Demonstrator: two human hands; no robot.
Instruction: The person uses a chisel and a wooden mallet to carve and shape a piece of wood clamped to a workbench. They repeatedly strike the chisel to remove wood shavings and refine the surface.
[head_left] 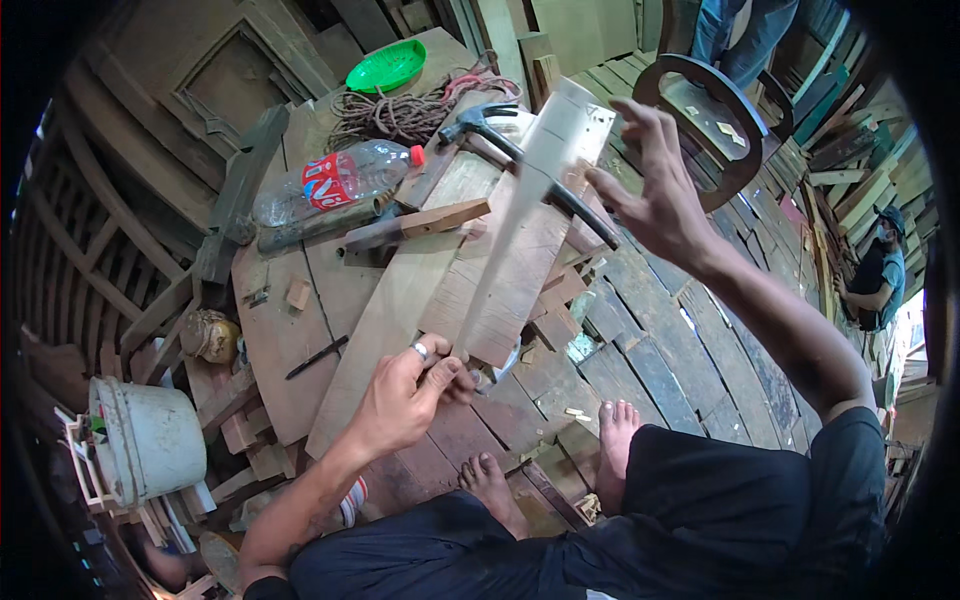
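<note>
My left hand (405, 395) grips the lower end of a long, pale wooden strip (545, 150), which slants up and right and is slightly blurred. My right hand (655, 185) is raised beside the strip's upper part, fingers apart and loosely curved, holding nothing. A claw hammer (590, 215) lies behind the strip, its black head to the upper left. Wider boards (450, 300) lie beneath, with a short wood block (450, 220) across them. A dark pen-like tool (315, 357) rests left of my left hand.
A plastic bottle (300, 190), coiled rope (390, 117) and green tray (385, 65) sit at the back. A white bucket (150, 440) stands lower left. A person's legs (735, 35) are beside curved wooden rings (700, 75). Another person (870, 280) is at right. My bare feet rest on floor planks (650, 340).
</note>
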